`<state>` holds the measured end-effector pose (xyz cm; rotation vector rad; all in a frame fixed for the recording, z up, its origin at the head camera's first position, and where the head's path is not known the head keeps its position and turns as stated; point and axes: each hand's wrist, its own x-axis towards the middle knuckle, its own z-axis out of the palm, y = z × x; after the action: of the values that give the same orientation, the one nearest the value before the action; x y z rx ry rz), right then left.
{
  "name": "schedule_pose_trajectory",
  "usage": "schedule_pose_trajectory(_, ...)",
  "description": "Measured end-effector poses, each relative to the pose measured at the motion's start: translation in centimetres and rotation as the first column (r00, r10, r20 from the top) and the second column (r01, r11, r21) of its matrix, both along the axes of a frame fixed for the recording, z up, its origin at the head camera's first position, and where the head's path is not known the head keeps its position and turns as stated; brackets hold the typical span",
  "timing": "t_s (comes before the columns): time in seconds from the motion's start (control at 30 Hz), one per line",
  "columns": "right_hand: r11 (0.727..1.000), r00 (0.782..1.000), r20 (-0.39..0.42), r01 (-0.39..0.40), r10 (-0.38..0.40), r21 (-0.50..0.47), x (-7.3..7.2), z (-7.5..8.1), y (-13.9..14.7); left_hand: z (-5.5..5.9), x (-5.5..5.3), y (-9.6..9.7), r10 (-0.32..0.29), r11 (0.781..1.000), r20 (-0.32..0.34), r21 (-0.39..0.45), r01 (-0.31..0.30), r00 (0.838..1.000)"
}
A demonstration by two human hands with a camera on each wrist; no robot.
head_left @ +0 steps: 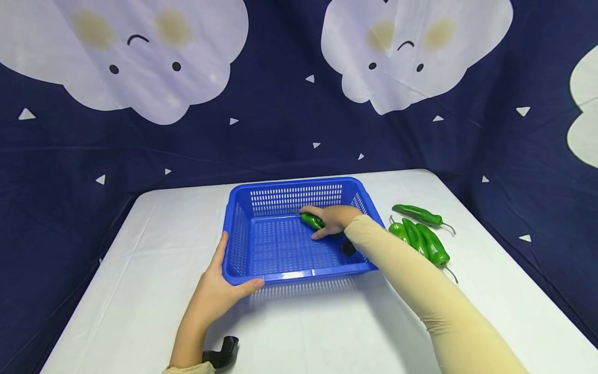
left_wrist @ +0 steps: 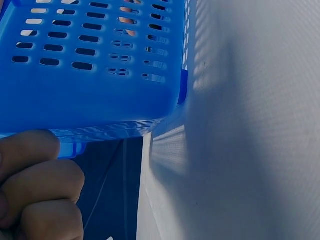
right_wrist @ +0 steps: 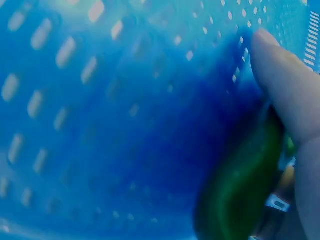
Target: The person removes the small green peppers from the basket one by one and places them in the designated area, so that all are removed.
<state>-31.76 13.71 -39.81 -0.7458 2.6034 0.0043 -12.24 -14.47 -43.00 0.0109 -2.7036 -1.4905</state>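
A blue plastic basket (head_left: pixel 280 246) with slotted walls stands on the white table. My left hand (head_left: pixel 217 291) grips its front left corner, thumb on the front rim and fingers along the left side. Curled fingers (left_wrist: pixel 45 195) show below the basket wall in the left wrist view. Inside the basket my right hand (head_left: pixel 334 218) holds a green pepper (head_left: pixel 311 220) low over the slotted floor. The right wrist view shows the thumb (right_wrist: pixel 287 85) beside that same pepper (right_wrist: pixel 240 185). Part of the pepper is hidden under the palm.
Several more green peppers (head_left: pixel 434 246) lie to the right of the basket, with one pepper (head_left: pixel 420 214) behind them. A dark blue cloth (head_left: pixel 275 140) with clouds hangs past the table's back edge. The right sleeve (head_left: pixel 416 280) crosses the basket's right rim.
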Motion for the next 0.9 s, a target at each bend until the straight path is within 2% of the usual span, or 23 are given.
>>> schedule_pose_trajectory(0.2,0.998,0.999,0.046,0.027,-0.025,-0.051,-0.1,-0.7,-0.1,0.0,0.1,-0.1,-0.002,1.000,-0.001,0.011,0.002,1.000)
schedule_pose_trajectory(0.37,0.997,0.995,0.088,0.051,-0.046,-0.054,-0.2,-1.2,-0.3,-0.1,0.2,-0.1,0.002,1.000,0.002,0.011,-0.002,1.000)
schedule_pose_trajectory(0.63,0.993,0.989,0.119,0.094,-0.085,-0.072,-0.1,-1.2,-0.5,-0.1,0.2,-0.1,-0.001,1.000,-0.009,0.016,0.001,1.000)
schedule_pose_trajectory(0.9,0.991,0.996,0.076,0.061,-0.052,-0.116,-0.3,-0.5,-0.2,0.0,0.2,0.0,0.005,1.000,0.004,0.003,-0.005,1.000)
